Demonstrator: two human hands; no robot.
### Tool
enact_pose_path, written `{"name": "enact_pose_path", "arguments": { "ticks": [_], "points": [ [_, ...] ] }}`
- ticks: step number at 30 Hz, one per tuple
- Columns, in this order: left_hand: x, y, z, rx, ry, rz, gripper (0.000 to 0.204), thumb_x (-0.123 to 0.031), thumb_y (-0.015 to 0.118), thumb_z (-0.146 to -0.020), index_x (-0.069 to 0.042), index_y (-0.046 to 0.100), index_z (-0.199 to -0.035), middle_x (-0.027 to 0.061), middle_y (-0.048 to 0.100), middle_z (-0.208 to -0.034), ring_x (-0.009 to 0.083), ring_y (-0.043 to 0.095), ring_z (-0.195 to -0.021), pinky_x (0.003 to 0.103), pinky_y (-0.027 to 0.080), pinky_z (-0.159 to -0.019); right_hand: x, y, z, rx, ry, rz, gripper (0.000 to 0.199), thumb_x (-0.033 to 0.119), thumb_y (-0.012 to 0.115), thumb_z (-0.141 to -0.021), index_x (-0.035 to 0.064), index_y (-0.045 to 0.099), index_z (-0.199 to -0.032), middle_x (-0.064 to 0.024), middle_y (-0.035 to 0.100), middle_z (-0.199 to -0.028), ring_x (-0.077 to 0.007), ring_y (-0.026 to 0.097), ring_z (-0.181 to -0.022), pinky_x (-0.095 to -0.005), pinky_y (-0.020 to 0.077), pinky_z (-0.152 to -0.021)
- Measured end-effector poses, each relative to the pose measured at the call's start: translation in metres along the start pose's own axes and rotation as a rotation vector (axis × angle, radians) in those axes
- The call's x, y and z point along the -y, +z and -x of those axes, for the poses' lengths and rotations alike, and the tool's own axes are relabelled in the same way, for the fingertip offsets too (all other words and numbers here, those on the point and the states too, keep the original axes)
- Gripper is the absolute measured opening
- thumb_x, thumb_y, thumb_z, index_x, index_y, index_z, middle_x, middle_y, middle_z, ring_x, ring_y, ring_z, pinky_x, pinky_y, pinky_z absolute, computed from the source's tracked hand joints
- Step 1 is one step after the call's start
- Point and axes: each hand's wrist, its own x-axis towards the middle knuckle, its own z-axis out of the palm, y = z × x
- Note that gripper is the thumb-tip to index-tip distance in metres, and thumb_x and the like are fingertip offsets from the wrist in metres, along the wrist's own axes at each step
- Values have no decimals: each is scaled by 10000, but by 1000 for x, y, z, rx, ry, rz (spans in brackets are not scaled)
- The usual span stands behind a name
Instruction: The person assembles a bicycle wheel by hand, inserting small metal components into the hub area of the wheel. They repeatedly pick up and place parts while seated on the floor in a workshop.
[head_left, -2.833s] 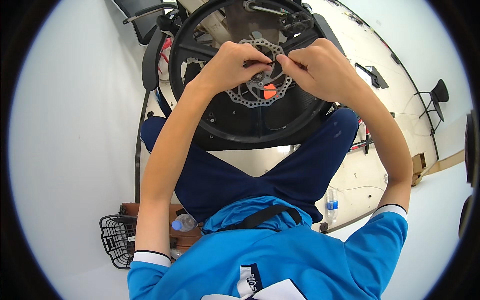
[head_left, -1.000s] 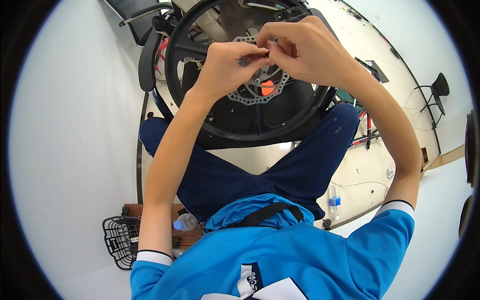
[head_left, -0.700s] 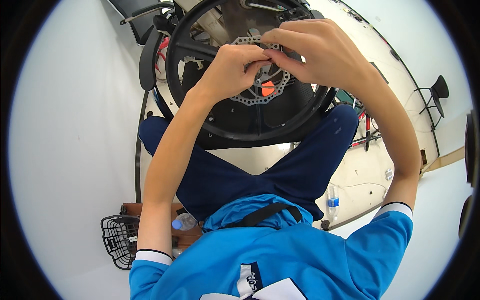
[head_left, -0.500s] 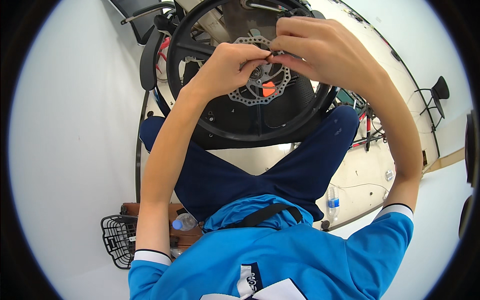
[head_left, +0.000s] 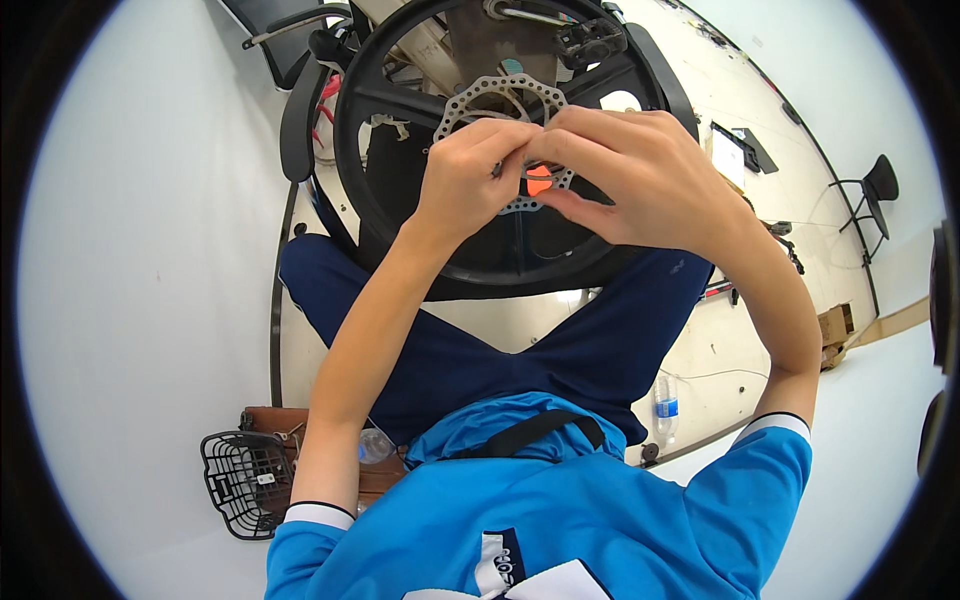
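Note:
A black spoked wheel (head_left: 362, 215) lies flat in front of me, with a drilled metal brake disc (head_left: 450, 115) at its centre. Over the disc, my left hand (head_left: 470, 175) is closed, and a small dark piece (head_left: 497, 170) shows between its thumb and fingers. My right hand (head_left: 635, 175) meets the left at the fingertips. Its fingers are curled and its thumb stands apart from them; I see nothing held there. Through that gap shows an orange piece (head_left: 538, 181) at the disc. The hands hide the hub and part of the disc.
Black armrests (head_left: 297, 125) flank the wheel. A black pedal-like part (head_left: 590, 42) is at its far right edge. A black wire basket (head_left: 245, 485) and a plastic bottle (head_left: 375, 446) are at lower left. Another bottle (head_left: 667, 408) is on the floor, right. A black chair (head_left: 875, 195) stands farther off.
Both hands have moved nearer to me, down over the disc's near half. The left has also shifted right. The right thumb has parted from its fingers.

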Motion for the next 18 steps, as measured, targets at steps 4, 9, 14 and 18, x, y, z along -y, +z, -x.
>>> {"name": "enact_pose_path", "arguments": {
  "ticks": [4,9,14,18],
  "points": [
    [3,1,2,54,55,-2,238,72,691,-819,-25,711,-1036,110,743,-1009,273,730,-880,334,601,-742,-10,6,5,-42,-85,-3,207,109,770,-787,57,661,-955,-44,650,-803,-231,694,-728,-313,559,-595],
    [5,-5,-2,126,68,26,286,95,662,-808,-30,691,-1064,103,726,-1009,287,714,-913,346,594,-772,-7,0,2,-20,-59,13,203,106,764,-771,49,654,-932,-51,631,-775,-236,690,-721,-321,563,-599],
    [7,-9,-6,191,82,52,321,96,648,-787,-33,691,-1078,106,718,-1002,310,701,-948,372,583,-814,-12,-1,0,-23,-115,65,175,134,773,-814,46,657,-912,-57,636,-774,-236,692,-724,-329,557,-592],
    [6,-12,-10,244,24,111,315,85,647,-809,-38,698,-1095,114,717,-1002,319,699,-957,381,579,-833,-15,1,5,31,-80,9,217,185,810,-815,55,716,-961,-42,629,-749,-192,648,-654,-298,506,-551]
  ]
}}
